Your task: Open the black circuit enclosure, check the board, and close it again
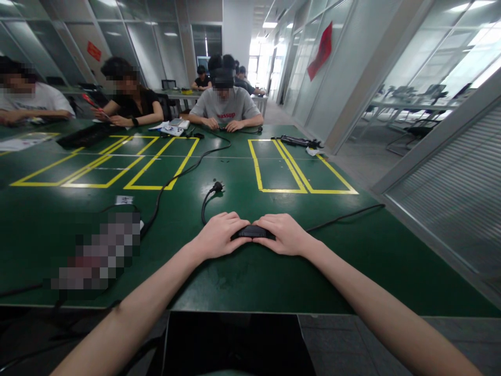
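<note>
Both hands hold a black power adapter [252, 231] low over the green table, one at each end. My left hand [221, 235] grips its left end, fingers over the far side and thumb on the near side. My right hand [285, 235] closes on the right end in the same way. The ends of the adapter are hidden under the fingers. From behind my left hand a short black cord curves to a plug [217, 187] lying on the table. On the right, a thin black cable [346, 215] runs from beside my right hand toward the table's right edge.
Yellow tape rectangles [284, 191] mark the green table [250, 282]. At left lies a blurred-out object [99, 253] with a long black cable [158, 203]. A folded black tripod-like item [299, 142] lies far right. A person [226, 107] sits opposite; two more people sit at far left.
</note>
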The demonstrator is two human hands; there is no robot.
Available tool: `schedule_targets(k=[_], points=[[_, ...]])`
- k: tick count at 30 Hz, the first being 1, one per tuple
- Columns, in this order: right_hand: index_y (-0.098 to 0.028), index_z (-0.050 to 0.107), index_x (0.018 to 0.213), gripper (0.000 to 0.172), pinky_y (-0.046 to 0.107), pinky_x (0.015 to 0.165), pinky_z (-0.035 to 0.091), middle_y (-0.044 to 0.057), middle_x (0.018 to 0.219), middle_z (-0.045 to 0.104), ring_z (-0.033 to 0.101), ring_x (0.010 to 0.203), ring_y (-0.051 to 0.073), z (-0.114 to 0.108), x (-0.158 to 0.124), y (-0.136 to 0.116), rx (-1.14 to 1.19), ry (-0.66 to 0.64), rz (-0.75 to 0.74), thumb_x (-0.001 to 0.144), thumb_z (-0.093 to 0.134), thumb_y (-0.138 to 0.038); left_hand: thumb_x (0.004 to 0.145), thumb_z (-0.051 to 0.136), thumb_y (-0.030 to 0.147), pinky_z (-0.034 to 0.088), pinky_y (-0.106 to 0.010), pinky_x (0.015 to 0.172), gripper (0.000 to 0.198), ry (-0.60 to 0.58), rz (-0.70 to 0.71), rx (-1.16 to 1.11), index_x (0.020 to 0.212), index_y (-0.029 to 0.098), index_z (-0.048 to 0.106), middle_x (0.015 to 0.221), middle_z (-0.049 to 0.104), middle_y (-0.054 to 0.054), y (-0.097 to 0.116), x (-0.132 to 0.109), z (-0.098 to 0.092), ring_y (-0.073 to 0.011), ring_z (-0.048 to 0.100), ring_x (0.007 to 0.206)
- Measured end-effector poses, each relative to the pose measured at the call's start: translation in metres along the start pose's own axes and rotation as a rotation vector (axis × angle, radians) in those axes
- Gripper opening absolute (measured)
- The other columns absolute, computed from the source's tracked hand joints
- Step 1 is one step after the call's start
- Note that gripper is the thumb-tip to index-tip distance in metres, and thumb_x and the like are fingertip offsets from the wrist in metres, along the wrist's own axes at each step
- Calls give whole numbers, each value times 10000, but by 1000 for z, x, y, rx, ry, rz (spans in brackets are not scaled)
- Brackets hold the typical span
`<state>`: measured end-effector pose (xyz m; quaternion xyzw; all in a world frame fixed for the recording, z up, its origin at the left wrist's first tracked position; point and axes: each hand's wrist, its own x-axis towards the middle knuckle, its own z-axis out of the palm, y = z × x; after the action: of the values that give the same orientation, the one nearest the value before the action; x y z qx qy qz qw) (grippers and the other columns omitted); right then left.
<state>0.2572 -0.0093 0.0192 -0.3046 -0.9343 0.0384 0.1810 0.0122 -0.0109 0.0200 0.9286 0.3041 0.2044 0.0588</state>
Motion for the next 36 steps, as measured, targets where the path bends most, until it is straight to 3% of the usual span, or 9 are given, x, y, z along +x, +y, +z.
schedule_targets(k=[8, 15, 18, 20, 24, 26, 31, 33, 36], points=[[-190, 708, 1147, 345, 318, 736, 548, 92, 962, 781, 732, 829, 221, 0, -4, 7, 154, 215, -30, 981, 629, -481, 1022, 579, 433, 475, -343, 815, 302, 8, -21, 46, 1120, 162, 667, 956, 708, -78, -2, 1, -2, -236, 666, 887], [-161, 706, 1141, 316, 320, 667, 543, 104, 878, 774, 715, 731, 211, 1, -7, 7, 82, 269, -77, 1023, 584, -428, 1002, 591, 479, 489, -342, 804, 336, 50, -54, -7, 1137, 179, 660, 976, 706, -67, -2, 1, -4, -225, 658, 875], [-188, 694, 1118, 301, 332, 722, 558, 95, 937, 772, 723, 796, 219, -1, -4, 6, 213, 212, 15, 980, 644, -451, 1016, 568, 465, 480, -343, 797, 320, 54, -35, 20, 1106, 174, 665, 942, 703, -67, -2, 1, -3, -221, 654, 860], [-201, 660, 1105, 313, 316, 698, 560, 67, 945, 758, 712, 778, 201, -3, -2, 5, 418, 109, 112, 944, 681, -468, 1031, 545, 443, 466, -342, 791, 304, 47, 7, 63, 1080, 170, 670, 922, 703, -70, -2, 1, -2, -219, 652, 861], [-214, 538, 1071, 378, 244, 500, 505, 0, 874, 693, 625, 557, 120, -3, 0, 4, 955, -150, 312, 911, 683, -523, 1044, 533, 426, 445, -352, 796, 302, 51, 116, 137, 1049, 157, 672, 967, 739, -85, -3, 1, 1, -223, 650, 886], [-215, 513, 1024, 414, 211, 424, 426, -37, 800, 637, 541, 464, 85, -1, -1, 2, 1060, -177, 363, 874, 719, -541, 1048, 529, 422, 448, -359, 817, 300, 63, 148, 153, 1066, 160, 675, 1019, 760, -88, -4, 1, 2, -228, 654, 920], [-198, 546, 865, 392, 195, 448, 316, -46, 731, 577, 401, 489, 56, 0, 0, 6, 896, 85, 408, 799, 782, -503, 1028, 574, 391, 434, -421, 1027, 424, 238, 109, 158, 1386, 163, 577, 1304, 711, -125, -4, 2, 0, -266, 628, 1191], [-197, 562, 854, 396, 210, 467, 343, -21, 763, 616, 427, 507, 72, -6, -1, 18, 814, 223, 483, 767, 784, -513, 1014, 592, 366, 374, -470, 1130, 490, 302, 84, 167, 1457, 167, 526, 1433, 637, -141, -4, 1, -2, -286, 571, 1311], [-210, 571, 845, 406, 248, 531, 432, 23, 809, 674, 560, 602, 137, -23, -6, 49, 666, 513, 614, 731, 767, -547, 1005, 589, 319, 379, -491, 1145, 422, 320, 66, 148, 1408, 195, 585, 1446, 631, -127, -6, -1, -3, -287, 567, 1325]])
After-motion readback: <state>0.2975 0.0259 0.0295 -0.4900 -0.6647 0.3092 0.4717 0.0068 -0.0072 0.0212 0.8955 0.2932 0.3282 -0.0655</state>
